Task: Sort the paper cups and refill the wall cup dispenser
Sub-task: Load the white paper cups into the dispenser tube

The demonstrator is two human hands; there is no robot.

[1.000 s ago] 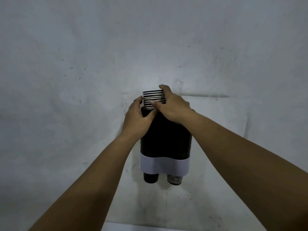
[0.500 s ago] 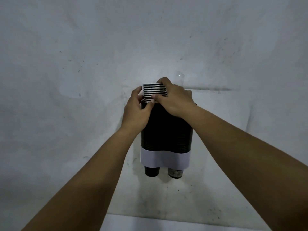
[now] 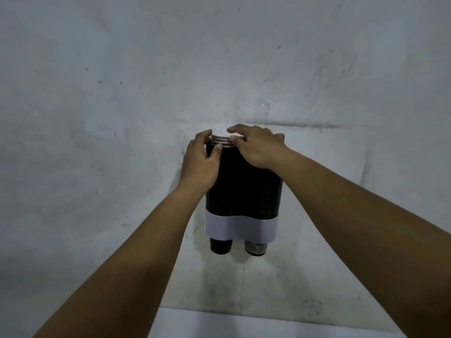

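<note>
A black two-tube cup dispenser (image 3: 244,191) with a white band hangs on the wall ahead. A stack of paper cups (image 3: 223,141) with white rims sits in its left tube, only a few rims showing above the top. My left hand (image 3: 200,164) holds the left side of the stack's top, thumb on the front. My right hand (image 3: 256,147) lies over the top from the right, fingers curled on the rims. A plain black cup (image 3: 219,246) and a printed cup (image 3: 255,248) stick out of the bottom.
The grey, marked wall (image 3: 122,93) fills the view. A white sheet (image 3: 317,264) is stuck behind the dispenser. A pale surface edge (image 3: 219,323) shows at the bottom.
The cup stack has sunk deeper into the left tube, with fewer rims showing. Both hands went down with it and stay on its top.
</note>
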